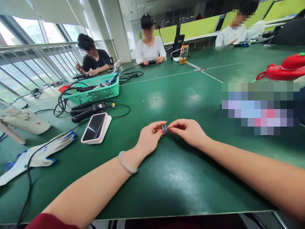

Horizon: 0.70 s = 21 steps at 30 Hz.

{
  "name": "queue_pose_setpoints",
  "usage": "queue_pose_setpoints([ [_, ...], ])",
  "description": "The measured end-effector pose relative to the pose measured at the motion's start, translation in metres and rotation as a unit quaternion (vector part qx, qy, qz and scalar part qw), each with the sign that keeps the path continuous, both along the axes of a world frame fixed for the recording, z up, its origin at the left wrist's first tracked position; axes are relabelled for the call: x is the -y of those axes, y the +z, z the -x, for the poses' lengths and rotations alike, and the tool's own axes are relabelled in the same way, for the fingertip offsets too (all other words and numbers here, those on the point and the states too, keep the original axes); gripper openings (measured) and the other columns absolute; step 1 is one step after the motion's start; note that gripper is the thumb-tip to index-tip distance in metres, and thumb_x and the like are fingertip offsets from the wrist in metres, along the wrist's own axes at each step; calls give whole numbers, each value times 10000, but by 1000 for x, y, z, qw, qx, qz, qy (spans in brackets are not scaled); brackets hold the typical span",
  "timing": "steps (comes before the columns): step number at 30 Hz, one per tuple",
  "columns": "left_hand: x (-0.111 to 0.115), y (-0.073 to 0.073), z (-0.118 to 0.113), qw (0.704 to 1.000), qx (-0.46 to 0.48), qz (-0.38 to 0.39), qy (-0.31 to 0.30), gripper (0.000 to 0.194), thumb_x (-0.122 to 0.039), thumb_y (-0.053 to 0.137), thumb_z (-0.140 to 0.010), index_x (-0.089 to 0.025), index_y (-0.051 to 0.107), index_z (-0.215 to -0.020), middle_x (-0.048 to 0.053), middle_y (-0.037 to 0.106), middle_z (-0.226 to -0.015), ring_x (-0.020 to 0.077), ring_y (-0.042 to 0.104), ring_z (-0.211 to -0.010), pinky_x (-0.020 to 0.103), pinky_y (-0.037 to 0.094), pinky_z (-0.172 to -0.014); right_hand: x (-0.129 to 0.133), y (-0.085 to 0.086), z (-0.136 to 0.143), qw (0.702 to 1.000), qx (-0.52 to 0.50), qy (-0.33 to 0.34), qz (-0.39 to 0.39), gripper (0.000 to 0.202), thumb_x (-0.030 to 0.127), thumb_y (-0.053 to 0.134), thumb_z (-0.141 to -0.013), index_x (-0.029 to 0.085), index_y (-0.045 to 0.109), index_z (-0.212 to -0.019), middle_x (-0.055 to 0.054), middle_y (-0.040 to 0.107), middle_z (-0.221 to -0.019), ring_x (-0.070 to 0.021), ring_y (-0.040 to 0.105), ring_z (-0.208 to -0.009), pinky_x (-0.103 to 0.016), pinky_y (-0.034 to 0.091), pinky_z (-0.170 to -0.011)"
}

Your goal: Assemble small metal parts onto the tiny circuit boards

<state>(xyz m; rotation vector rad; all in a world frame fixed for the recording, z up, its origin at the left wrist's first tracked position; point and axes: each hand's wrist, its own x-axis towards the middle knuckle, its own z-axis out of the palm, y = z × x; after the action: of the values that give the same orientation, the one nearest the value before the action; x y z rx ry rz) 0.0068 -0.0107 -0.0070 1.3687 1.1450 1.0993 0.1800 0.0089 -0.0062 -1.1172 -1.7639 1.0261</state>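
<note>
A small grey metal part [164, 128] with several bent or notched faces is pinched between the thumb and fingers of my left hand [149, 138], just above the green table. My right hand [188, 132] is closed in a pinch at the part's right side. Whatever lies between its fingertips is too small to make out. A pale bangle [127, 163] circles my left wrist.
Left of my hands are a phone [95, 127] on a white object, a black corded tool [89, 111], a white-and-blue glove [45, 149] and a green basket [95, 90]. A red object [283, 68] is at right. Three people sit around the green table [181, 178].
</note>
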Motion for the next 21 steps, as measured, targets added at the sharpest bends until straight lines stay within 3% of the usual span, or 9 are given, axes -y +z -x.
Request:
queue_pose_setpoints([
  [11, 3, -2, 6, 990, -100, -101, 0, 319, -205, 610, -779, -232, 688, -1087, 52, 711, -958, 177, 631, -826, 317, 495, -801, 1, -4, 2, 998, -41, 0, -47, 245, 364, 663, -711, 200, 559, -862, -37, 667, -808, -162, 629, -728, -334, 525, -742],
  [21, 6, 4, 5, 973, -157, -167, -6, 298, -157, 613, -775, -278, 712, -1028, 37, 704, -992, 195, 622, -933, 356, 462, -920, 7, -1, 2, 995, 24, -19, -96, 207, 266, 611, -744, 230, 526, -929, -10, 684, -797, -156, 639, -720, -341, 512, -767],
])
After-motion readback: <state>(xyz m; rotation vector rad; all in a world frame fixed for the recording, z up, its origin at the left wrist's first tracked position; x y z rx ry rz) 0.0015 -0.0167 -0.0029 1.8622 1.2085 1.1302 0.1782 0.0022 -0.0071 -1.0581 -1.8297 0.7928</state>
